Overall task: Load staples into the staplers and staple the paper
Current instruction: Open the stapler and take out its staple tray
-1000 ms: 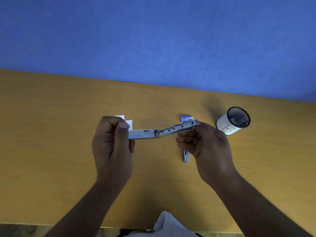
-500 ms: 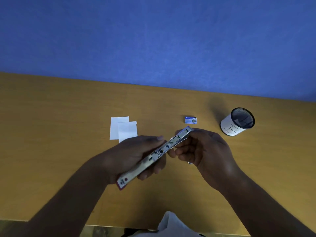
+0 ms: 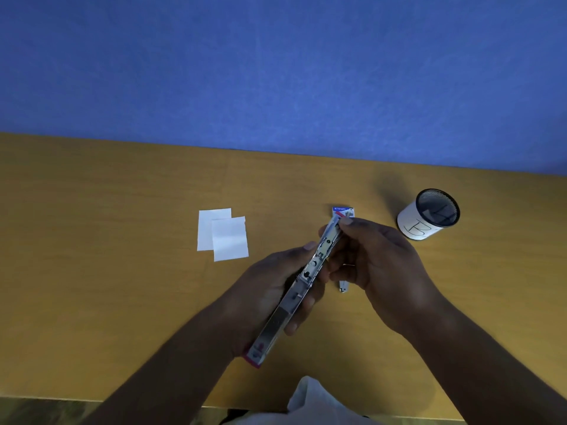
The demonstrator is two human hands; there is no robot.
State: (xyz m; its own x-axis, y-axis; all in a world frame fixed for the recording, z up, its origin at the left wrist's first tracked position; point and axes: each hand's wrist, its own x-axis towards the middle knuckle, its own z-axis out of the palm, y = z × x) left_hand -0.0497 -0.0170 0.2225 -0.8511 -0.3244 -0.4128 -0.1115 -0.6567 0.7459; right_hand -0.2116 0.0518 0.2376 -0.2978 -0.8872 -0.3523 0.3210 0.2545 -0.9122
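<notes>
**Two grips clamp the opened stapler above the bench**

Left hand point(image 3: 270, 289) wraps the near half of the stapler point(image 3: 306, 280), fingers curled under it and thumb along the far side, so this grip is closed on the body. Right hand point(image 3: 380, 265) pinches the far end, its fingertips point(image 3: 346, 223) pressed against the metal near the tip. The stapler is swung open into one long strip and hangs clear of the bench point(image 3: 107, 271), running diagonally from near the person's chest up toward the staple box point(image 3: 341, 209).

Holding it this way looks deliberate: the left grip steadies the body while the right works the end where the staple channel lies, metal face turned up to the eyes. I judge this to be the loading step; whether any staples sit in the channel cannot be told.

Just past the stapler's tip lies the box, close for the next reach. Two slips of paper point(image 3: 230, 239) overlap to the left, apart from the hands and untouched. A small metal piece point(image 3: 343, 288) shows under the right hand; what it is cannot be told. Farther right stands a mesh cup point(image 3: 414, 225) with a white label.

Yellow wood grain covers the bench, which butts against a plain blue wall point(image 3: 276, 72). White cloth point(image 3: 310, 397) shows at the near edge.
</notes>
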